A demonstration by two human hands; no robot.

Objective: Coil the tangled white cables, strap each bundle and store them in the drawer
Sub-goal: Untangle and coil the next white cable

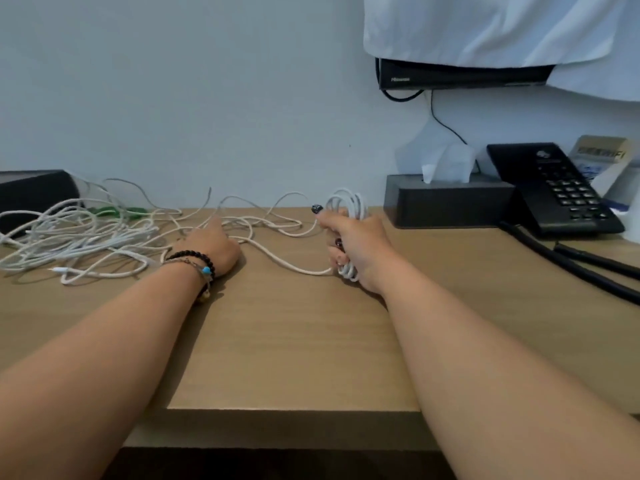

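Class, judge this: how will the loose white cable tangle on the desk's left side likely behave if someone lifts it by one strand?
The tangle looks floppy: its strands lie in slack curves. Crossed loops would probably drag neighbours up together. Thin cords suggest little weight, so it may slide across the smooth desk.

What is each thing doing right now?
Coil: looped, held in the right hand.
Loose cables: tangled on the desk.
Left hand: resting on a cable strand.
Tissue box: tissue sticking up.
Phone: handset on its cradle.
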